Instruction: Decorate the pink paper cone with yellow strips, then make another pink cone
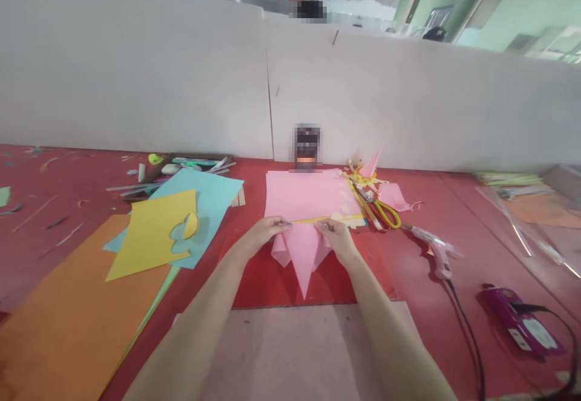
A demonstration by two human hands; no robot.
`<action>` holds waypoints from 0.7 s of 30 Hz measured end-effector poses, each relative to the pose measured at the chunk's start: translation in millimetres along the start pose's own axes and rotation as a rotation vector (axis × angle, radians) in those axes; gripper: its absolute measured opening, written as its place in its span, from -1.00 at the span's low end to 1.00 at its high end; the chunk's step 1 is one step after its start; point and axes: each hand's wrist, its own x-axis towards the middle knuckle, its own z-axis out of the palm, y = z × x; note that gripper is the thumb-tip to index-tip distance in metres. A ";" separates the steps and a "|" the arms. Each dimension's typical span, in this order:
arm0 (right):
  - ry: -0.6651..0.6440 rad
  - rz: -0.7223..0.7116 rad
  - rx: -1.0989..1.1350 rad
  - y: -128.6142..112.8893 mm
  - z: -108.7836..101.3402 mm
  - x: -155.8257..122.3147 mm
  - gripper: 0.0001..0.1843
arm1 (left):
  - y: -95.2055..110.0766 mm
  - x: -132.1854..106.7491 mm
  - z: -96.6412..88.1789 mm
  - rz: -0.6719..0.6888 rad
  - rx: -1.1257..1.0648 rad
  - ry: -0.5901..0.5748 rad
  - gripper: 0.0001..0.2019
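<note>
My left hand point(271, 227) and my right hand point(334, 231) are closed on the two upper corners of a folded piece of pink paper point(303, 253). The paper hangs to a sharp point toward me, with curled flaps on both sides. A thin yellow strip point(313, 220) runs along its top edge between my fingers; I cannot tell whether it is attached. Behind my hands lies a flat pink paper sheet point(299, 192). Beneath the folded paper is a bright red mat point(267, 289).
Yellow-handled scissors point(387, 214), a small pink paper cone point(371, 165) and a glue gun point(433, 247) lie at right, near a purple power strip point(521, 322). Yellow point(152, 231), blue point(213, 195) and orange paper point(91, 292) overlap at left. A white partition point(181, 74) stands behind.
</note>
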 end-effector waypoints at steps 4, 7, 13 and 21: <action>-0.041 0.022 -0.025 -1.3 0.3 -2.5 -0.63 | 4.0 -0.4 -1.4 -0.019 0.077 -0.059 -0.68; -0.050 0.023 -0.068 0.1 2.8 -3.1 -0.62 | 3.2 3.8 0.8 0.030 0.217 -0.089 -0.67; -0.045 -0.011 -0.120 1.4 6.6 -2.5 -0.63 | -5.3 8.7 4.0 0.094 0.222 -0.144 -0.68; -0.103 0.026 -0.136 -2.0 10.8 -3.1 -0.69 | -9.0 7.5 5.4 0.119 0.292 -0.158 -0.70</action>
